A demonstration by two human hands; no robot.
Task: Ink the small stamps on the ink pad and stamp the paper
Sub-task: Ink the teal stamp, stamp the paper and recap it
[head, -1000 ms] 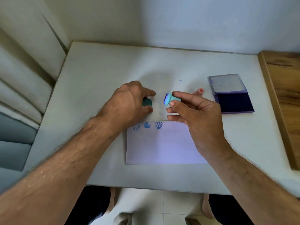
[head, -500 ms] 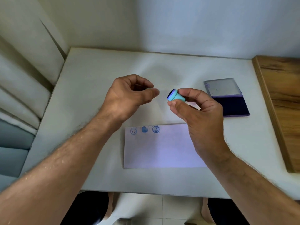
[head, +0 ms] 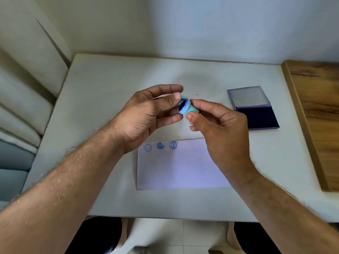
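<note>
A small teal stamp (head: 189, 108) is held in the air above the white table (head: 110, 85), its dark inked face turned toward me and to the left. My right hand (head: 220, 129) pinches its body between thumb and forefinger. My left hand (head: 146, 116) meets it from the left, thumb and fingers closed on a small teal cap (head: 183, 97) at the stamp's face. The white paper (head: 179, 167) lies below the hands with three blue prints (head: 160, 145) along its top left edge. The open ink pad (head: 258, 116) sits to the right.
The ink pad's grey lid (head: 247, 97) lies flat behind its dark pad. A wooden board (head: 319, 116) borders the table on the right. A wall runs along the back and cushions stand to the left. A pink bit (head: 219, 103) shows behind my right fingers.
My left hand has lifted off the table with the small teal piece and moved right to meet the stamp. My right hand has raised the stamp and tilted its face toward me.
</note>
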